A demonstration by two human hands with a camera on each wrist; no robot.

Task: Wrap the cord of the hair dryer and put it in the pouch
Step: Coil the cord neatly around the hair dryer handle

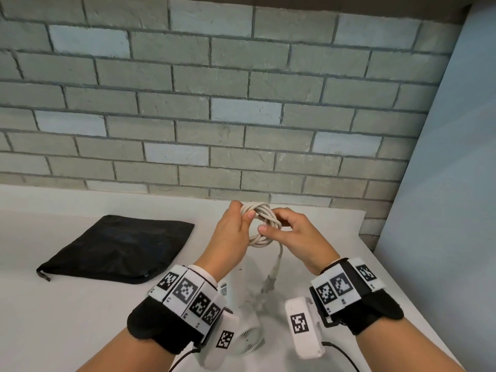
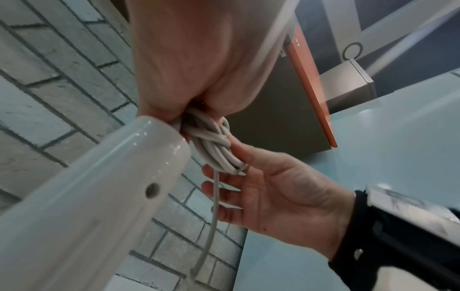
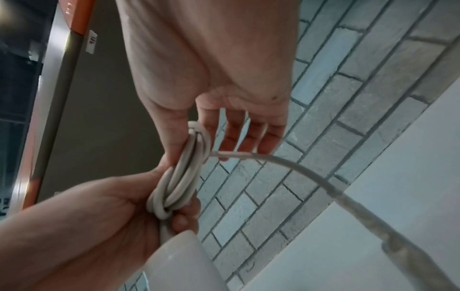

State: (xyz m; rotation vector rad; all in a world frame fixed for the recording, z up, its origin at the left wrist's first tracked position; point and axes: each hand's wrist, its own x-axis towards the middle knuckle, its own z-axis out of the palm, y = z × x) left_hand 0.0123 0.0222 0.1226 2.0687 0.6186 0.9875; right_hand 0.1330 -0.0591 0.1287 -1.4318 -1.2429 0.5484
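Note:
A bundle of white cord [image 1: 261, 222], wound into a coil, is held up above the table by both hands. My left hand [image 1: 243, 212] grips the coil's left side, thumb on top. My right hand [image 1: 271, 221] pinches the right side between thumb and forefinger, with its other fingers spread loosely. In the left wrist view the coil [image 2: 214, 147] sits between the two hands. One strand [image 3: 311, 177] leads down from the coil [image 3: 181, 177] to the white hair dryer [image 1: 248, 334], which sits low between my wrists. The black pouch [image 1: 115, 248] lies flat on the left.
The white table [image 1: 67, 318] ends at a grey brick wall [image 1: 214, 103] behind. A pale blue panel [image 1: 442, 183] stands along the right edge. The pouch's mouth with its drawstring end [image 1: 44, 275] points toward the front left.

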